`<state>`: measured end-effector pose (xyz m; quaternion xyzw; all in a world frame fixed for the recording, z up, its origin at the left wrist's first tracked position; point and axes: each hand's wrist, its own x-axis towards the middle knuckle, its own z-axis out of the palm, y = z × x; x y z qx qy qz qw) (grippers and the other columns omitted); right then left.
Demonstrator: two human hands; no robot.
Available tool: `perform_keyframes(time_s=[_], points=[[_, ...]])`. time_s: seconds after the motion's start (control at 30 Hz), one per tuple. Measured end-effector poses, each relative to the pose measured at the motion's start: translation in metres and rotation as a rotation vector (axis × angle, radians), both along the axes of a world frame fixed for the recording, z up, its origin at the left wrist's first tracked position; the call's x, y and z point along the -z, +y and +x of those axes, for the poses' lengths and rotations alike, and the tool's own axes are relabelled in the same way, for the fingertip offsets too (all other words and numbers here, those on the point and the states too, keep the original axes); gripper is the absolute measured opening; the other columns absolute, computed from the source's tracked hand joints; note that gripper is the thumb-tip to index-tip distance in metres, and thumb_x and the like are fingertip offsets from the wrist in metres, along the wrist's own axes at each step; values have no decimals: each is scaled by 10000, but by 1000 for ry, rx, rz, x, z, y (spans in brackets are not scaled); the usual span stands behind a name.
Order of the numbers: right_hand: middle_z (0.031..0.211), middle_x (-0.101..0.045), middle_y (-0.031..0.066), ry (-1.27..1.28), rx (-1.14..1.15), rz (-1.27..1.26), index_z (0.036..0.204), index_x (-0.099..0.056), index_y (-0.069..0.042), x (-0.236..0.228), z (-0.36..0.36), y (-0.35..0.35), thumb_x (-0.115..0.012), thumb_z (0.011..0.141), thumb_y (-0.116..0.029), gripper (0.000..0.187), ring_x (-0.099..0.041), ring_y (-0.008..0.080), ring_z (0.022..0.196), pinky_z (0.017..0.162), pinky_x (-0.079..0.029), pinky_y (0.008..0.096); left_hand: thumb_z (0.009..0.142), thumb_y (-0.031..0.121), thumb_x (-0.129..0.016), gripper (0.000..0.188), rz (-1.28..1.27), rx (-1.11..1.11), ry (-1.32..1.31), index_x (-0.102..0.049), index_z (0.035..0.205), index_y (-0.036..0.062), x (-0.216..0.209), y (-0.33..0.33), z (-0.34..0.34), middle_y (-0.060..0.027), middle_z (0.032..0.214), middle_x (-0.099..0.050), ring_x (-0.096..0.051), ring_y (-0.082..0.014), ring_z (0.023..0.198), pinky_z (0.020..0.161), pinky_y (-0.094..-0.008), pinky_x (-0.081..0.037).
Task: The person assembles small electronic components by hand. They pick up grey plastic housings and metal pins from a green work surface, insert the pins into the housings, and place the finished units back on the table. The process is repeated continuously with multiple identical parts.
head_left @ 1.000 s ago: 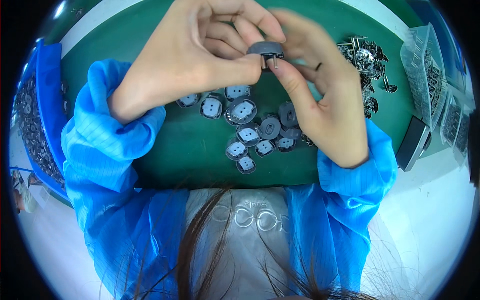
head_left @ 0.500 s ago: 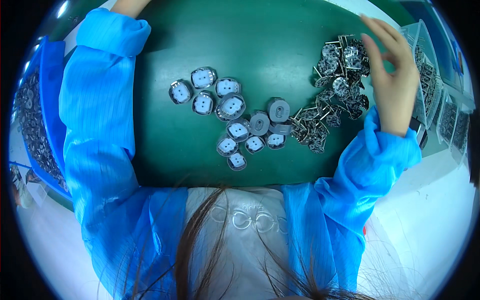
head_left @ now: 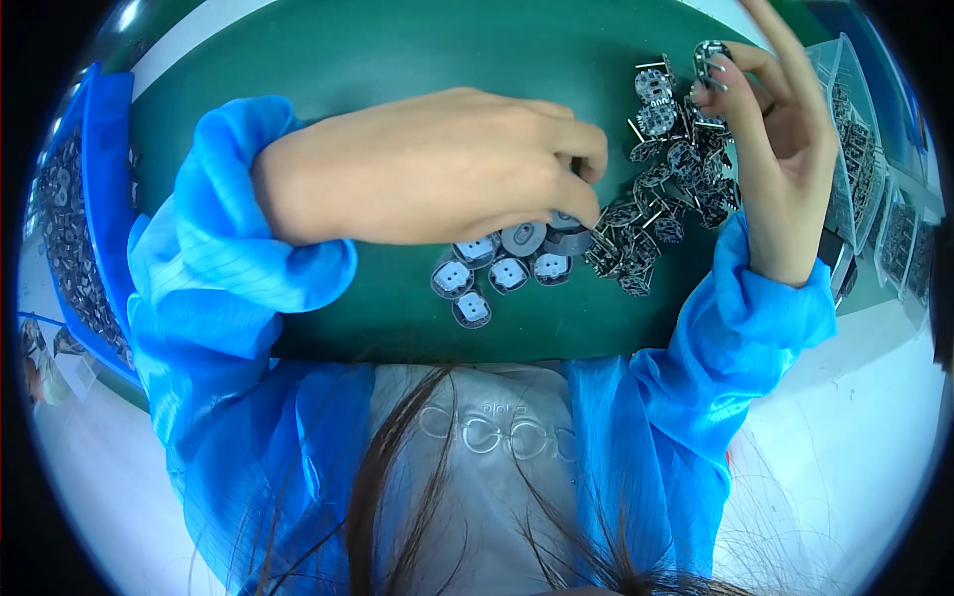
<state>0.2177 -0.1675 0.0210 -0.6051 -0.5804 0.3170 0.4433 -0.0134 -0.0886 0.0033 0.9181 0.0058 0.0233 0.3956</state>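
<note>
My left hand (head_left: 447, 164) reaches across the table from the left, fingers curled down onto a grey round housing (head_left: 570, 238) at the right of the housing group. The fingertips are partly hidden behind the hand. Just below, another grey round housing (head_left: 523, 238) lies face up beside several housings with white two-hole centres (head_left: 509, 274). At the right, my right hand (head_left: 785, 129) pinches a small round circuit board with pins (head_left: 712, 66) between thumb and fingers. It is held over the far edge of a heap of similar pinned boards (head_left: 686, 164).
A blue bin (head_left: 104, 189) full of small dark parts stands at the left. Clear plastic bins (head_left: 850, 109) holding metal pieces line the right side. The green tabletop (head_left: 348, 333) lies under everything, with its pale far edge (head_left: 199, 40) curving behind.
My left hand has come from the far left edge to the grey housings and covers several white-centred ones. My right hand has taken hold of a pinned circuit board.
</note>
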Motion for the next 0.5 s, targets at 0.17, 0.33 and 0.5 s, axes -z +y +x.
perform_keyframes(time_s=[0.17,0.33,0.5], points=[[1073,-647,79,28,-253,-81,1207,-662,48,-8,-4,-1,-547,1000,-21,247,-607,141,896,824,-473,279,857,151,-686,255,43,-94,0,-651,1101,82,3,5,-4,-84,1132,-596,-609,-310,994,829,-429,-505],[1151,-675,132,280,-74,-261,1116,-707,35,-11,-27,-6,-611,962,-2,185,-650,174,1003,869,-501,282,833,86,-746,267,344,-365,-65,-631,1064,15,1,28,2,-86,1049,-642,-680,-267,898,783,-387,-556],[1061,-714,131,53,-61,-57,1108,-705,40,2,-36,-2,-689,922,2,190,-670,161,966,848,-529,271,794,52,-731,348,154,-320,-11,-647,1130,19,-4,46,-16,-129,1018,-608,-647,-270,802,709,-338,-547]])
